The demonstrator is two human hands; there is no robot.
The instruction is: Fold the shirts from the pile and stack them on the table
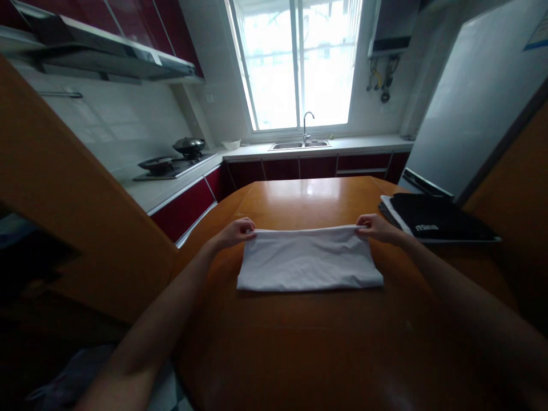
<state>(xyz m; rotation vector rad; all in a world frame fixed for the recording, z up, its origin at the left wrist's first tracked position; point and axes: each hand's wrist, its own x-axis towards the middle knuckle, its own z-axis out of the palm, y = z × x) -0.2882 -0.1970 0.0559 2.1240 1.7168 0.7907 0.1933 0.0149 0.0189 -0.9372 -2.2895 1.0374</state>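
Note:
A white cloth garment [309, 260], folded into a wide rectangle, lies on the brown wooden table [299, 354]. Its exact kind does not show. My left hand [238, 232] pinches the far left corner between thumb and fingers. At the far right corner, my right hand [375, 227] grips the same edge in a like pinch. Between the two hands the far edge is pulled nearly straight, while the near edge rests on the tabletop. Slight wrinkles run across the fabric.
Right of my right hand sits a stack of folded clothes [445, 217], a black one with white lettering on top. Beyond the table are a counter with a sink [299, 145], a stove with pans [188, 146] and a fridge [466, 97]. A wooden panel [85, 188] stands at the left.

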